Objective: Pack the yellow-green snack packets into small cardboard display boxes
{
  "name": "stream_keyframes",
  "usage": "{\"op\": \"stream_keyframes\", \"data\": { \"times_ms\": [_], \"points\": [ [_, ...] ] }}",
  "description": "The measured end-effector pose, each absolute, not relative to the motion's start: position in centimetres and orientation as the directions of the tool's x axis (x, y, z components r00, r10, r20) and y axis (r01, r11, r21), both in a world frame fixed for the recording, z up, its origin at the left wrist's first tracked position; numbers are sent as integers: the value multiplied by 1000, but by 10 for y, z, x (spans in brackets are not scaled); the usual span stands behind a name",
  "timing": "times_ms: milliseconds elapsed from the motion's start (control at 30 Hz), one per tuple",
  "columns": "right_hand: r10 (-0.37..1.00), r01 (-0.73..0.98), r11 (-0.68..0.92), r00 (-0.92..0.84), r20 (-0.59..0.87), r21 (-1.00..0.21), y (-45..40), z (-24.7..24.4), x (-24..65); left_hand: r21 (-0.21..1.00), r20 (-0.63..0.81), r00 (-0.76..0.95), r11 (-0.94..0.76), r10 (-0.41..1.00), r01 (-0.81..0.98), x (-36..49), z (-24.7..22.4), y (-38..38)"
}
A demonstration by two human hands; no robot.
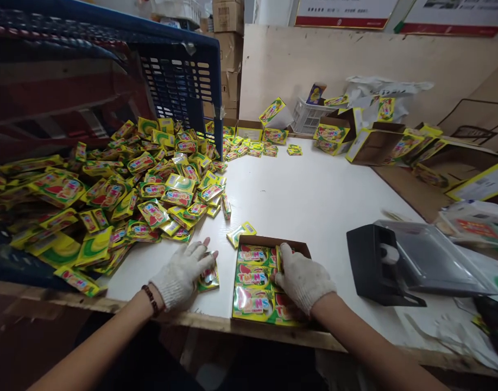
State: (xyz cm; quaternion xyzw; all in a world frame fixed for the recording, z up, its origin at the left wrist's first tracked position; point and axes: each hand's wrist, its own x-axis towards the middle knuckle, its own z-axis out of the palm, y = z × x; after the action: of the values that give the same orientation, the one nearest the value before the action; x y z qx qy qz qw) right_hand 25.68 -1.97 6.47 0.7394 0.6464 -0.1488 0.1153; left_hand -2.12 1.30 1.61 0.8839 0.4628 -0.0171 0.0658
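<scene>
Head view: from here I'm seeing the left hand [182,275] covering part of a glossy packet [210,279] lying on the bench [273,190]; the right hand [304,277] is resting over shiny yellow-green packets [252,277] marked TWINS inside an open box [269,240]. I cannot tell whether either is gripping.

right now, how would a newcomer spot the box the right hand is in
On the white table, go to the near edge, right of the heap. There, the right hand rests in an open box holding rows of packs. It alone has a hand in it; the other boxes stand farther back.
</scene>
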Motion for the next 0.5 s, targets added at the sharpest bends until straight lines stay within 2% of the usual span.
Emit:
{"op": "stream_keyframes", "data": {
  "times_ms": [67,133,200,267,333,400,500],
  "points": [
    [924,989,-147,125,-361,-34,-23,61,257,76,-117,670,-666,733,742,-21,14,16],
    [930,989,-123,87,-356,-80,-26,62,259,49,-140,688,-689,712,723,-18,15,18],
    [944,988,-28,-24,-328,-152,-29,66,261,30,-148,663,-667,734,745,-18,18,19],
    [939,966,147,-204,-278,-211,-28,67,262,59,-158,589,-587,793,807,-21,21,18],
    [897,918,309,-368,-243,-248,-22,64,260,134,-169,470,-452,866,882,-27,24,15],
    [839,861,407,-484,-250,-304,-11,57,259,238,-145,340,-300,929,924,-33,28,10],
    [734,755,474,-623,-271,-454,4,50,265,439,25,217,-206,976,875,-33,39,1]
  ]
}}
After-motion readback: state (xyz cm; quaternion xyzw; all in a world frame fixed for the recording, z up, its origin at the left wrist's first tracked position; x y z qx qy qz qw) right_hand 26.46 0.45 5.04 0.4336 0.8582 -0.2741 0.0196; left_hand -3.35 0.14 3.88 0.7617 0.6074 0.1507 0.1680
